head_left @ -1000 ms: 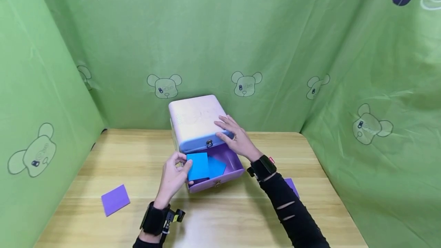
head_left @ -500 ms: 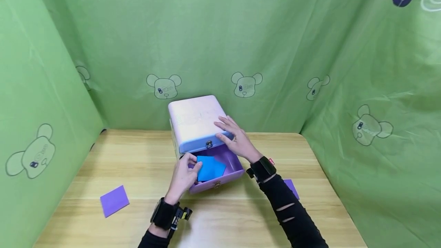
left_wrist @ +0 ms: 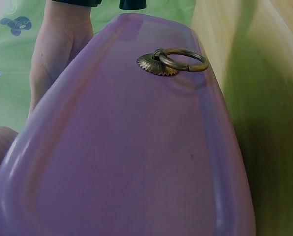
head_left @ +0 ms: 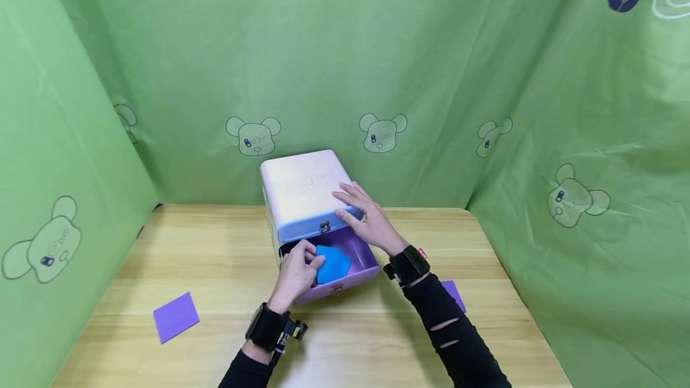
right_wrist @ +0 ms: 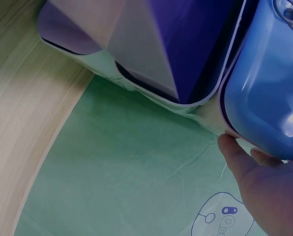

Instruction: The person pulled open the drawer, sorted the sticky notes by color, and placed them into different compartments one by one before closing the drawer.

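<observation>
A small drawer cabinet with a pale top (head_left: 307,187) stands at the table's back. Its blue upper drawer (head_left: 309,227) with a ring pull is closed. Below, the purple drawer (head_left: 363,250) is pulled out, its front (left_wrist: 136,147) filling much of the left wrist view. Over its left part, my left hand (head_left: 295,271) pinches the left edge of blue paper (head_left: 335,263); overlapping sheets are hard to tell apart, and some fingertips are hidden. My right hand (head_left: 372,220) rests on the cabinet's right front corner, fingers spread on top, thumb near the blue edge.
A purple paper square (head_left: 176,317) lies on the wooden table (head_left: 356,346) at left. Another purple paper (head_left: 454,295) lies at right, partly hidden by my right sleeve. Green printed cloth (head_left: 323,64) hangs around the back and sides.
My left hand has moved right, deeper over the purple drawer, bringing its blue paper over the blue sheet lying there. My right hand stays on the cabinet.
</observation>
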{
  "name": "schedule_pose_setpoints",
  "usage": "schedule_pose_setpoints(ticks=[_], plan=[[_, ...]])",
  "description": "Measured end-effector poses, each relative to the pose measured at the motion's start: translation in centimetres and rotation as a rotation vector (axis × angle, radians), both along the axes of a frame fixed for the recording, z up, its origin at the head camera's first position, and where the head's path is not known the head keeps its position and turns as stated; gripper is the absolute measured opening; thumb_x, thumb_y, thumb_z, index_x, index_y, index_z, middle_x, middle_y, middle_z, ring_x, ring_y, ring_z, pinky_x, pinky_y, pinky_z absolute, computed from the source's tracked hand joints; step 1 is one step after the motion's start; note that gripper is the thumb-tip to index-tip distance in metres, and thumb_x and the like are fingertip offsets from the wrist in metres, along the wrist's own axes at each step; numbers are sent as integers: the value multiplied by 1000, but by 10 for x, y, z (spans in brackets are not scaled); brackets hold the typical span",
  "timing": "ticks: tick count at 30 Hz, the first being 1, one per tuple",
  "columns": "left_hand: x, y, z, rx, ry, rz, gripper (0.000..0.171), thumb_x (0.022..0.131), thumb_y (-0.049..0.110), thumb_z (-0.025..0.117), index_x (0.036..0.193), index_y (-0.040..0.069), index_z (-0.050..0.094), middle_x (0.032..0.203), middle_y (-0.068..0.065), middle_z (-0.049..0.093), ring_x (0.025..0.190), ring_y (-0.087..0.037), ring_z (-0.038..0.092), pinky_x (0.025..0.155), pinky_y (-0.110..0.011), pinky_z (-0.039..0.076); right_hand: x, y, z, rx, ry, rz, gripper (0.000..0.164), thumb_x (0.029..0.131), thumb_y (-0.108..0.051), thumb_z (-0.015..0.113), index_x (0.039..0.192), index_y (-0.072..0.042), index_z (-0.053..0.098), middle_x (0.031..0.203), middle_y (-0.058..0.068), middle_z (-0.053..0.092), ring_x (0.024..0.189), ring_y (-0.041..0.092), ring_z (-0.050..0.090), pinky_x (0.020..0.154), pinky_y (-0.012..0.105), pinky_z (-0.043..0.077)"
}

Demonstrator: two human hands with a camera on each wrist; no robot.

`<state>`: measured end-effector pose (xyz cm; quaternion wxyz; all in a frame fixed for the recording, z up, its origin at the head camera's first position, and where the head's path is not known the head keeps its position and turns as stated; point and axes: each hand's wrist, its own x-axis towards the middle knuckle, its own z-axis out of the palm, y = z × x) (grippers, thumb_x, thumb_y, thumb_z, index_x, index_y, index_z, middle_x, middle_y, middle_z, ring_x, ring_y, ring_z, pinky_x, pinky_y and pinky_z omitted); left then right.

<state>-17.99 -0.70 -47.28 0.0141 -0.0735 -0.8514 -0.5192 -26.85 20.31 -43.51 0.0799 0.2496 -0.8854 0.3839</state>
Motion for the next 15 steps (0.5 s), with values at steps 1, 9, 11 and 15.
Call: schedule_pose_setpoints(ticks=[1, 9, 11, 15], plan=[[0, 1, 0, -1, -12, -4, 16, 96, 14, 68, 103, 1, 62, 87, -11, 73, 60, -11, 66, 67, -28, 55, 0, 0, 0, -1, -2, 1, 47, 101, -35, 62, 147, -29, 54, 166, 0, 36, 160, 31, 16, 126, 68, 16], [-4, 4, 0, 35, -89, -38, 15, 97, 12, 67, 104, -1, 61, 87, -15, 70, 51, -12, 62, 48, -26, 55, 0, 0, -2, 2, -8, 4, 47, 101, -36, 61, 148, -29, 53, 166, -1, 36, 161, 29, 15, 126, 69, 17], [-6, 4, 0, 39, -98, -51, 15, 97, 11, 67, 104, -1, 60, 87, -15, 70, 52, -12, 61, 48, -25, 56, 0, 0, -1, -4, -11, 4, 47, 102, -35, 61, 148, -29, 53, 166, -2, 36, 160, 30, 15, 126, 68, 16], [-9, 5, -2, 16, -99, -66, 15, 97, 11, 67, 104, -1, 60, 86, -13, 69, 56, -12, 61, 51, -25, 55, -1, 0, 0, -12, -16, 4, 47, 102, -33, 62, 147, -30, 54, 166, -3, 36, 161, 28, 14, 127, 66, 16]])
